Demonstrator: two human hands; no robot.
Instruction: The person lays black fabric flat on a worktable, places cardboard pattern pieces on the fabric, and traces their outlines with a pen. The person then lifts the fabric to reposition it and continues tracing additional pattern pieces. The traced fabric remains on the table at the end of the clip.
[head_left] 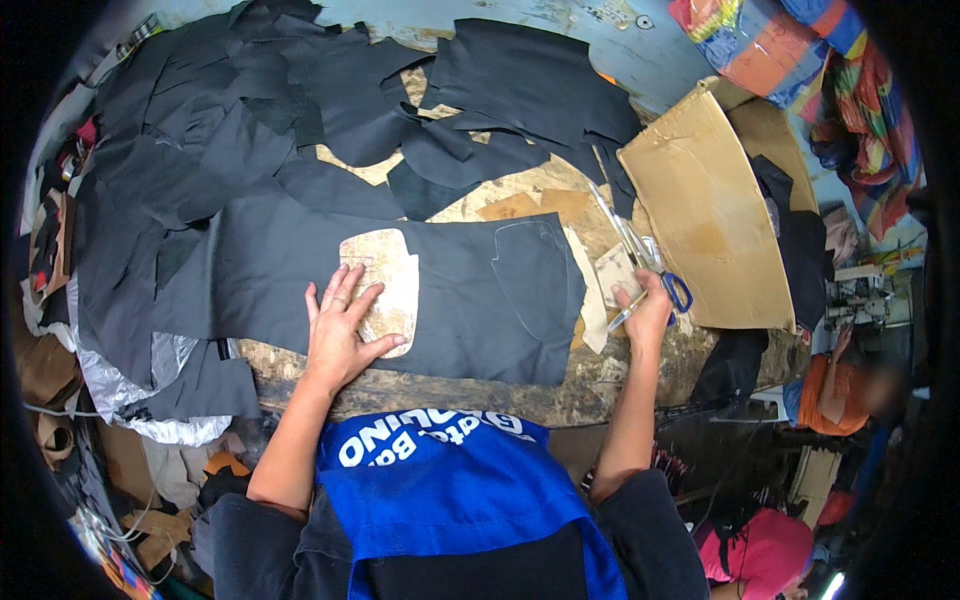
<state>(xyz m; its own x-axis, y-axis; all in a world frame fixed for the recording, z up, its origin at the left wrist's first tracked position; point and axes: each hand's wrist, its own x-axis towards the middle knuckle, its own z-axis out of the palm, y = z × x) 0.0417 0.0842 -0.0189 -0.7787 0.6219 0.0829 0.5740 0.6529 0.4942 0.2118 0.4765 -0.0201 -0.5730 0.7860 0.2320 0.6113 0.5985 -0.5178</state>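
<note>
My left hand [345,325] lies spread on a pale, worn pattern template [392,270], pressing it onto a sheet of black leather [460,300]. To the right on the same sheet, a thin light outline [535,280] of a rounded shape is drawn. Past the sheet's right edge, my right hand [648,308] is closed around a slim silver pen [620,319], its tip pointing down and left. Beside that hand lie scissors with blue handles [680,291] and a small pale template [616,274]. A narrow cream template [590,300] rests along the leather's edge.
Black leather pieces [300,85] are heaped over the table's far and left sides. A cardboard box [715,200] stands at the right. Crumpled silvery plastic [120,380] hangs at the left edge. Other people, one in an orange top [830,395], are beyond on the right.
</note>
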